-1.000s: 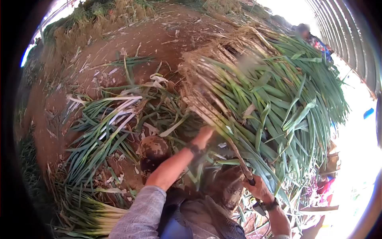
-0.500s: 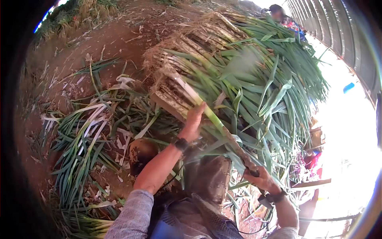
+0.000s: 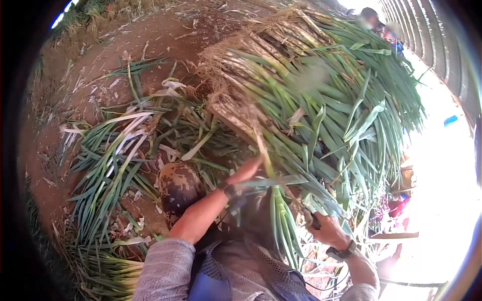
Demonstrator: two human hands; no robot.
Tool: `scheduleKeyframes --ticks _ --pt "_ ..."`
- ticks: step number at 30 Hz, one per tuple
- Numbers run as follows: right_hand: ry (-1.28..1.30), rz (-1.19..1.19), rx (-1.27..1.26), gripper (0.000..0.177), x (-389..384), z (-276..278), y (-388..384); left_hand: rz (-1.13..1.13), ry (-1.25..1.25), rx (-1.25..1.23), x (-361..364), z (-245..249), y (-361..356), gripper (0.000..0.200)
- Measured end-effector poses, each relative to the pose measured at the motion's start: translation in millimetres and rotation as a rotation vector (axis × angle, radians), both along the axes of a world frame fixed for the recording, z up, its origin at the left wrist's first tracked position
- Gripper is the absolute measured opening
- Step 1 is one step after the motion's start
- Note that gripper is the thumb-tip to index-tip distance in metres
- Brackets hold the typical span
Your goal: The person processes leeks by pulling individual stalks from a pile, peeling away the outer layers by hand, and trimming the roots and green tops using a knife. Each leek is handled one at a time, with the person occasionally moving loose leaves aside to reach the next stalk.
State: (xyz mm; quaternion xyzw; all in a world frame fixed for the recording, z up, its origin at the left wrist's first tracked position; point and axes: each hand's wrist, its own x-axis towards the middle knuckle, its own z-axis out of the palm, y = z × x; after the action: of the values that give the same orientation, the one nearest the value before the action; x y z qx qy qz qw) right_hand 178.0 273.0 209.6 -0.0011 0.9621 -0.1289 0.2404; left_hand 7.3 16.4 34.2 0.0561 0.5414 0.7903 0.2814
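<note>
My left hand (image 3: 246,171) is closed around the stalk of a long green onion (image 3: 269,166), whose leaves hang down toward my lap. The onion's root end is smeared by motion. In my right hand (image 3: 329,232) is a dark-handled tool (image 3: 302,206) with a muddy, brown shaft or blade, pointing up and left toward the onion's leaves. Right beyond both hands lies a big heap of green onions (image 3: 296,90), roots to the left and leaves to the right.
Peeled green onions (image 3: 118,145) lie on the soil at left, with another bunch (image 3: 113,273) below them. Stripped leaves (image 3: 201,133) litter the ground beside my camouflage-clad knee (image 3: 179,188). Two people (image 3: 379,25) are behind the heap. A ribbed wall (image 3: 437,45) curves along the right.
The onion has swung more upright and its leaves now hang toward my lap. My left hand has shifted slightly down. The view has turned, and a second person shows behind the heap.
</note>
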Motion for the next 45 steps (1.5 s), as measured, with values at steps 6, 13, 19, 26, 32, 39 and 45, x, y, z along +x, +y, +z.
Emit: scheduleKeyframes --ticks 6,13,19,26,32,39,45 --pt "0.015 0.054 0.07 0.037 -20.1 -25.8 -10.7 0.051 -0.101 0.198 -15.3 -39.0 5.0 0.046" --pt "0.16 0.111 0.039 0.035 -68.5 -33.0 -21.7 0.115 0.002 0.224 -3.8 -32.3 6.8 0.032" --pt "0.188 0.127 0.07 0.035 -100.7 -18.8 -36.1 0.205 -0.015 0.066 -1.6 -42.8 19.2 0.029" --pt "0.184 0.174 0.157 0.041 -154.6 -22.1 -56.4 0.299 0.002 -0.026 2.5 -27.1 20.0 0.031" --pt "0.134 0.153 0.207 0.044 -207.4 -30.3 -69.7 0.283 -0.009 0.029 -1.3 -39.6 24.6 0.03" --pt "0.139 0.123 0.155 0.044 -214.3 -19.9 -78.1 0.289 -0.033 0.047 3.9 -27.1 20.8 0.03" --pt "0.224 0.309 0.15 0.042 -169.5 -8.8 -63.1 0.258 -0.075 0.055 6.9 -23.0 18.5 0.034"
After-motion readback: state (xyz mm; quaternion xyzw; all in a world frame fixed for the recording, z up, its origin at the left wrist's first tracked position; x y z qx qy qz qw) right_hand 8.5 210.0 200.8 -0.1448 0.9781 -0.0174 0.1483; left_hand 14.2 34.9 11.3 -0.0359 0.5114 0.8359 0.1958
